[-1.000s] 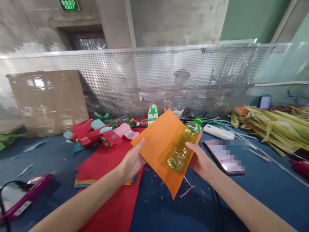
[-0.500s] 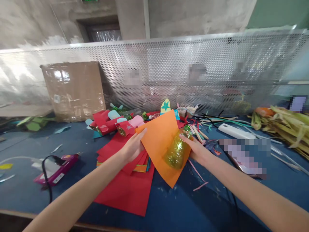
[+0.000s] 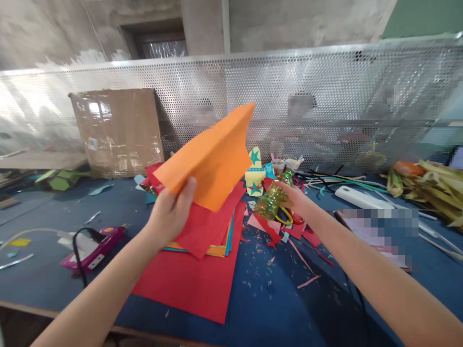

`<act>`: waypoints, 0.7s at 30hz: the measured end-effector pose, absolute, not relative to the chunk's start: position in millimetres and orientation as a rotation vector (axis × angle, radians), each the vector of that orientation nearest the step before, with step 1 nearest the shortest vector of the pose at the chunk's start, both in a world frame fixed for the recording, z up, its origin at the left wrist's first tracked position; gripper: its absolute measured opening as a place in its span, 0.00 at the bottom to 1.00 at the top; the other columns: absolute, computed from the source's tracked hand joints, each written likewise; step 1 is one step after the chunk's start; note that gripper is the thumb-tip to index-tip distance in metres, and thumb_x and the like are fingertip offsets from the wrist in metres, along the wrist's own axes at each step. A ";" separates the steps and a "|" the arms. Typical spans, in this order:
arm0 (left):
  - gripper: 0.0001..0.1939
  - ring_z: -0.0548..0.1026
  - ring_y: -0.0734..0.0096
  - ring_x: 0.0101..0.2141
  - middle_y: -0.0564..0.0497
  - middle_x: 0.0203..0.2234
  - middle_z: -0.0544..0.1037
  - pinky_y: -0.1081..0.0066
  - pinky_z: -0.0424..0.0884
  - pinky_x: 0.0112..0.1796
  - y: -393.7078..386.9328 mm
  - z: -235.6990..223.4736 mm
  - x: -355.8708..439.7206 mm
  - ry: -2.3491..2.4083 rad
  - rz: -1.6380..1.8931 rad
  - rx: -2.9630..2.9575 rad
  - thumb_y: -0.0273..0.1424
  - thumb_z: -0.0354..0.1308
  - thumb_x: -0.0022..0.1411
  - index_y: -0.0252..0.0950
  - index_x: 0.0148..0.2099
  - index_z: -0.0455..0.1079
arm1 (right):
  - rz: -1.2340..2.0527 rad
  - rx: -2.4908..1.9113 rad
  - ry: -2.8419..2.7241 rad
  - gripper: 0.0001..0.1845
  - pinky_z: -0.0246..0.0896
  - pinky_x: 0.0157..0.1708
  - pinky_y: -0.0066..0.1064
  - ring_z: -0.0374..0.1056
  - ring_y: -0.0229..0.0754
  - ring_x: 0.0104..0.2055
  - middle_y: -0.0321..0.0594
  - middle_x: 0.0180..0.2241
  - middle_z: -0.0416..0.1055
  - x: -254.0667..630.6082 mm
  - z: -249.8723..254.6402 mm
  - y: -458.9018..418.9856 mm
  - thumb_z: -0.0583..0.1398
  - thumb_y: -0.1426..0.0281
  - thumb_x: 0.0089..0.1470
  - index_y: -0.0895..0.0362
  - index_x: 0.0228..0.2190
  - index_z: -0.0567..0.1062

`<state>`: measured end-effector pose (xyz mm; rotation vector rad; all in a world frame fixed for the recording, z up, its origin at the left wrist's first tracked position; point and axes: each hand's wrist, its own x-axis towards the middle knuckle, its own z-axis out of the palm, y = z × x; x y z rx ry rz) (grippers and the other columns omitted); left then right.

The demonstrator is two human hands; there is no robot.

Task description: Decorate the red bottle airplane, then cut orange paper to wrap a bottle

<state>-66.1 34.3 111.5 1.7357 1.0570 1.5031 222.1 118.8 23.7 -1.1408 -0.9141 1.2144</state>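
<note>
My left hand (image 3: 171,214) pinches an orange paper sheet (image 3: 220,166) by its lower left part. Bent in the middle, the sheet is raised over a stack of red paper (image 3: 206,229) with other colours showing at its edges. In my right hand (image 3: 293,196) is a clear yellow-green plastic bottle (image 3: 268,202), tilted, its green neck pointing up and away. Just below the bottle, a yellow loop (image 3: 285,217) like a scissors handle shows among red and pink paper scraps (image 3: 265,225). My right fingers are partly hidden behind the bottle.
Behind the scraps stands a yellow paper piece with teal stars (image 3: 254,185). A pink power strip (image 3: 96,248) with cables lies left. To the right are a white tool (image 3: 361,198), a blurred phone-like object (image 3: 372,238) and dried husks (image 3: 430,188). Cardboard (image 3: 121,135) leans against a perforated metal screen (image 3: 231,86).
The orange sheet has moved up and left with my left hand, away from the bottle. My right hand still holds the bottle, now slightly higher, uncovering the scraps and yellow loop.
</note>
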 end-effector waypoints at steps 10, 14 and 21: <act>0.20 0.60 0.62 0.59 0.46 0.54 0.70 0.61 0.57 0.58 0.2 40.6 -42.4 0.716 0.231 2.918 0.27 0.45 0.66 0.38 0.59 0.63 | 0.787 -1.553 -1.189 0.16 0.61 0.49 0.48 0.66 0.47 0.49 0.45 0.49 0.67 246.9 40.0 109.7 0.60 0.69 0.55 0.58 0.46 0.70; 0.31 0.58 0.54 0.60 0.42 0.59 0.64 0.56 0.60 0.57 -5.9 33.3 -63.3 0.932 0.183 2.800 0.38 0.58 0.58 0.40 0.62 0.58 | 0.676 -1.491 -1.410 0.14 0.52 0.57 0.48 0.63 0.51 0.53 0.43 0.47 0.70 241.3 43.1 58.5 0.64 0.72 0.48 0.54 0.39 0.75; 0.47 0.57 0.51 0.61 0.41 0.64 0.52 0.56 0.63 0.55 -42.2 28.6 -80.8 1.315 0.503 2.796 0.47 0.61 0.53 0.38 0.67 0.43 | 0.173 -1.112 -2.280 0.17 0.62 0.52 0.46 0.68 0.48 0.51 0.40 0.47 0.74 220.4 30.5 -39.8 0.54 0.72 0.57 0.49 0.47 0.74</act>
